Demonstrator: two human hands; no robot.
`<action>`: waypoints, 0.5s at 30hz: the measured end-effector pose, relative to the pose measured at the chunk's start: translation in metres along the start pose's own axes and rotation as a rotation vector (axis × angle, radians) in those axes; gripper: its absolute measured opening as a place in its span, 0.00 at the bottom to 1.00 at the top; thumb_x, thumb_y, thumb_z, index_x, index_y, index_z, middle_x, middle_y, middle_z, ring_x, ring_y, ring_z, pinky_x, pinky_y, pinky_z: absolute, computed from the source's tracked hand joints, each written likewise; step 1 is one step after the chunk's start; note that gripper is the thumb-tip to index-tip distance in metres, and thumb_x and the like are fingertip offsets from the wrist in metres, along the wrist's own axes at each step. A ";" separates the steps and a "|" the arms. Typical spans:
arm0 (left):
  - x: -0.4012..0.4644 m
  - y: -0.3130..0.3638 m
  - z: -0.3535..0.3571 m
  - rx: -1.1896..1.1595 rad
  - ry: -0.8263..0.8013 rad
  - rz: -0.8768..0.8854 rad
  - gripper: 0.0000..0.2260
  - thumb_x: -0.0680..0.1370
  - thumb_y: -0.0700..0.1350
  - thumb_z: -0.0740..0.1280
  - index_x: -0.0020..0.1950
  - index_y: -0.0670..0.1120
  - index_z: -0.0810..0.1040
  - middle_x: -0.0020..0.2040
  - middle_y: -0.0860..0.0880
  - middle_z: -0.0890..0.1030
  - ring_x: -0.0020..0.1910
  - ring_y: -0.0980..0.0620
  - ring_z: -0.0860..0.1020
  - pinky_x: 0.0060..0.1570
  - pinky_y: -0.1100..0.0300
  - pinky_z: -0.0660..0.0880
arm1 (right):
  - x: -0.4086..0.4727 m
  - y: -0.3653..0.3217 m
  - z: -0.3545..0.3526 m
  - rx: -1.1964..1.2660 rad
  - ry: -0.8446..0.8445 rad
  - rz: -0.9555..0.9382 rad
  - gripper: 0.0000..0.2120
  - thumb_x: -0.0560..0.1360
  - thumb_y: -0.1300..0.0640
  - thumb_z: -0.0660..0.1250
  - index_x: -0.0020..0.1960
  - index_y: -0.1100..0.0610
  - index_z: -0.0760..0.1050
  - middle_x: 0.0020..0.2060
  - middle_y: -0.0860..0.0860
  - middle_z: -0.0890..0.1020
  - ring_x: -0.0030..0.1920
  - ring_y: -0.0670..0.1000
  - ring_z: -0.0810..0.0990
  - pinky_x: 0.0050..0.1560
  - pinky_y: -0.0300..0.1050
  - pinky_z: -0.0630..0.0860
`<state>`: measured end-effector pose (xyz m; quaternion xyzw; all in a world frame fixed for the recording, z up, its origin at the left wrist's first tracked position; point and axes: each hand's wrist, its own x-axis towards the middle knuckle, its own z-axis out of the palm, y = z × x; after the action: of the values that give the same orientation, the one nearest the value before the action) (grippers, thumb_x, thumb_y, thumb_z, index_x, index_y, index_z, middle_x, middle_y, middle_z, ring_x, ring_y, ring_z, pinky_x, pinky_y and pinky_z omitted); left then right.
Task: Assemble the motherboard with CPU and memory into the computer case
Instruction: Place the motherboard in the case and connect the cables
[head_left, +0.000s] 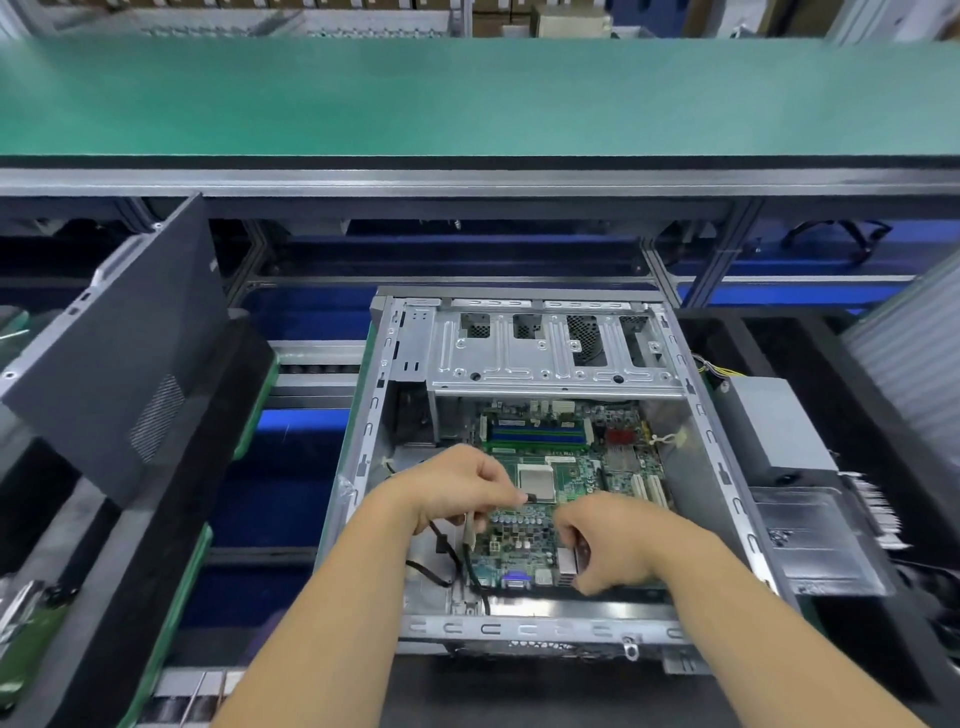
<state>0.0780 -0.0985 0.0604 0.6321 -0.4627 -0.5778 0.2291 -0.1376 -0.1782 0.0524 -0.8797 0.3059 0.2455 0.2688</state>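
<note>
Fingers of my left hand (457, 488) pinch a black connector (531, 498), right hand (618, 545) grips the motherboard (524, 540) near the case (363, 415) rear edge; next, seat the plug.

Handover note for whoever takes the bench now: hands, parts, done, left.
Left hand: pinches a small black connector over the motherboard.
Right hand: fingers curled at the board's near right edge; whether they grip is hidden.
Motherboard lies inside the open computer case, CPU and memory fitted.
Done: board placed in case.
Left: plug the cable, probably fasten the board. Side panel off, at left.
</note>
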 end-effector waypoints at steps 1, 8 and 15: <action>0.002 0.000 0.000 -0.006 0.051 -0.002 0.16 0.72 0.56 0.74 0.33 0.48 0.73 0.29 0.51 0.70 0.33 0.49 0.71 0.39 0.56 0.71 | 0.001 -0.001 0.000 -0.030 -0.015 0.014 0.15 0.65 0.54 0.74 0.46 0.51 0.71 0.42 0.47 0.81 0.41 0.51 0.78 0.40 0.50 0.77; 0.012 -0.012 -0.001 0.161 0.347 -0.070 0.24 0.75 0.60 0.70 0.31 0.47 0.65 0.24 0.51 0.67 0.26 0.52 0.69 0.40 0.57 0.72 | 0.013 -0.015 0.004 -0.313 -0.065 -0.032 0.12 0.69 0.53 0.75 0.48 0.51 0.74 0.42 0.46 0.79 0.38 0.47 0.73 0.33 0.42 0.67; 0.011 -0.008 0.006 0.142 0.054 -0.068 0.08 0.80 0.38 0.64 0.50 0.45 0.83 0.36 0.49 0.80 0.33 0.54 0.75 0.33 0.62 0.71 | 0.019 -0.012 0.003 0.013 0.024 -0.013 0.19 0.67 0.39 0.78 0.48 0.50 0.78 0.42 0.45 0.81 0.40 0.45 0.79 0.37 0.42 0.75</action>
<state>0.0736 -0.1029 0.0462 0.6773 -0.4746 -0.5338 0.1763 -0.1178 -0.1758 0.0427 -0.8828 0.3051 0.2312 0.2723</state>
